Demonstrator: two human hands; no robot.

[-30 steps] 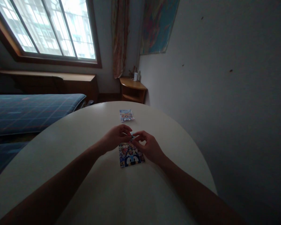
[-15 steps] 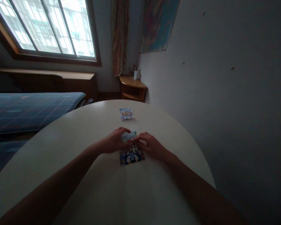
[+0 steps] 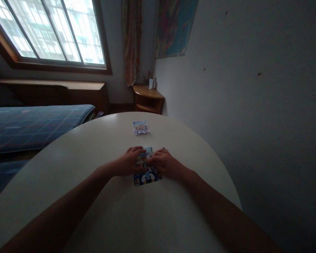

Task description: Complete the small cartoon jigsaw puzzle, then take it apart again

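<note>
A small jigsaw puzzle with a blue cartoon dog's face along its near edge lies on the white round table. Its middle is a jumble of little pieces, too small to tell apart. My left hand rests over the puzzle's left edge, thumb and fingers apart. Across from it, my right hand has its fingertips drawn together at the middle of the puzzle; whatever is between them is hidden. Both hands cover the puzzle's sides.
Beyond the puzzle lies a small printed packet with a similar cartoon picture. A bed with a blue plaid mattress stands to the left. A wooden corner shelf is past the table's far edge, and a bare wall runs along the right.
My right fingers have closed together over the puzzle's middle. My left fingers have flattened along its left edge. The view has shifted slightly.
</note>
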